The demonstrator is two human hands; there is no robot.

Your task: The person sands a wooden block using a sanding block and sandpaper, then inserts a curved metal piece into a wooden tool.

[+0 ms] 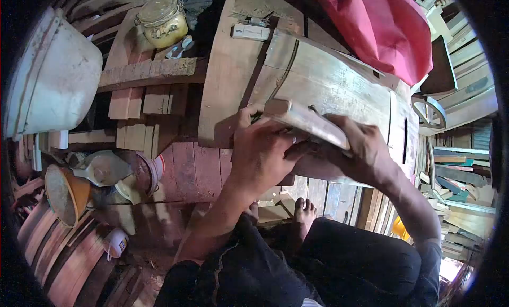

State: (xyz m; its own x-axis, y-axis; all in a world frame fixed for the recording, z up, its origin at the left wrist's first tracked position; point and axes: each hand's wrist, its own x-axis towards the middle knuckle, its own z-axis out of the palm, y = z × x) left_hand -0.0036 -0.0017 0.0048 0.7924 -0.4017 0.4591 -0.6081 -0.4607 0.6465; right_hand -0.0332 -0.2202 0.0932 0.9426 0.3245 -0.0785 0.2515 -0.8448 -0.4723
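A pale wooden block [310,121] with rounded corners is held tilted over the workbench [339,76], its long narrow face toward me. My left hand [262,150] is closed around its left end, thumb and fingers curled underneath. At the other end my right hand [363,148] grips it, with fingers over the far edge. The underside of the block and some fingertips are hidden. Beyond the hands lies the wide plank top of the bench, with a dark curved line across it. A small pale wooden piece [251,32] rests near its far left.
A red cloth [384,31] covers the far right of the bench. On the left are a large white tub [61,74], a lidded glass jar [161,23], an orange bowl [66,196] and a white cup [116,243]. Stacked timber [461,185] lies at right.
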